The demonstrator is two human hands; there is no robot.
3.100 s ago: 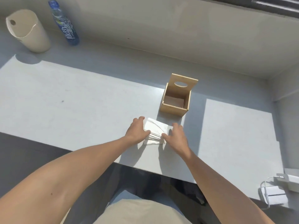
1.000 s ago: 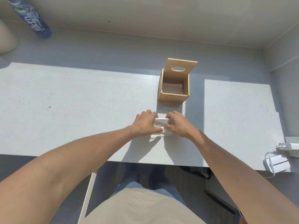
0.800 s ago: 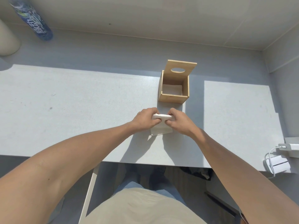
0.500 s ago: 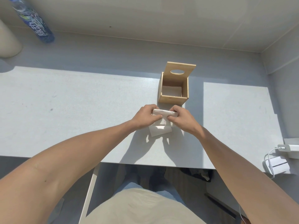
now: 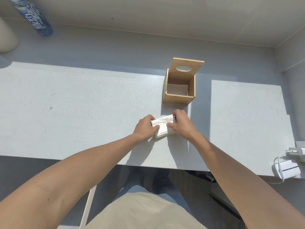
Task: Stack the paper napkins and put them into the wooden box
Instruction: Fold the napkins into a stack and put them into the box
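A white stack of paper napkins [image 5: 162,124] rests on the grey table, folded over at its far edge. My left hand [image 5: 144,128] grips its left side and my right hand [image 5: 181,124] grips its right side, thumbs pressing on top. The wooden box [image 5: 178,98] stands just beyond the hands, open at the top, its lid with an oval hole tilted up at the back. A pale sheet lies on the box floor.
A blue water bottle [image 5: 33,17] and a cream bin [image 5: 7,38] stand at the far left. White chargers with a cable [image 5: 288,166] lie at the table's right edge. The table's front edge [image 5: 66,158] runs just under my forearms.
The napkins were lifted up on edge between both hands, then lowered back flat onto the table. The view has tilted down slightly.
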